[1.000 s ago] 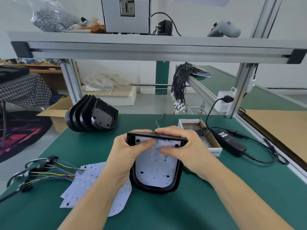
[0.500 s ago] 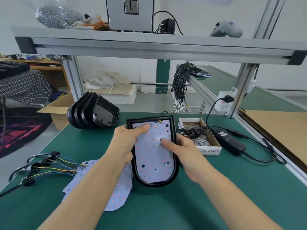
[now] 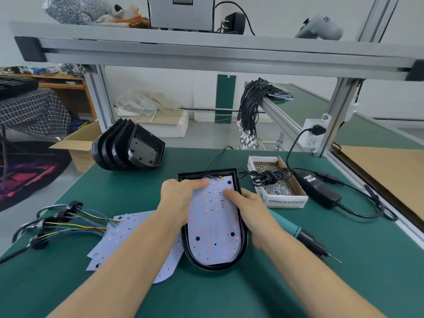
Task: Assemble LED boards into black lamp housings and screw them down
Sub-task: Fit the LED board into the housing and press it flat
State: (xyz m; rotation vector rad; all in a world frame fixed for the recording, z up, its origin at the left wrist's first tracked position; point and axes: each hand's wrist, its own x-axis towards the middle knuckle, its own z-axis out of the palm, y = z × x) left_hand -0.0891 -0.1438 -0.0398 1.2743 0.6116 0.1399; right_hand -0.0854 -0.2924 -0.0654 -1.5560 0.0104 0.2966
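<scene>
A black lamp housing (image 3: 243,245) lies flat on the green bench in front of me, its square end pointing away. A white LED board (image 3: 214,228) with small red and orange LEDs sits inside it, thin wires at its far edge. My left hand (image 3: 177,199) lies over the housing's left rim, one finger pressing the board's far left corner. My right hand (image 3: 251,208) rests along the right rim and its index finger presses the board's upper right. More LED boards (image 3: 124,242) lie fanned out to the left, partly under my left forearm.
Several empty black housings (image 3: 130,150) stand stacked at the back left. A box of screws (image 3: 278,188) with a coiled black cable on it sits right of the housing. An electric screwdriver (image 3: 306,239) lies by my right wrist, a power adapter (image 3: 320,191) further right. Coloured wire leads (image 3: 68,222) trail left.
One second ago both hands held the housing tilted up off the bench. It has since been laid flat and pushed away, and my fingers have shifted onto the board's far end.
</scene>
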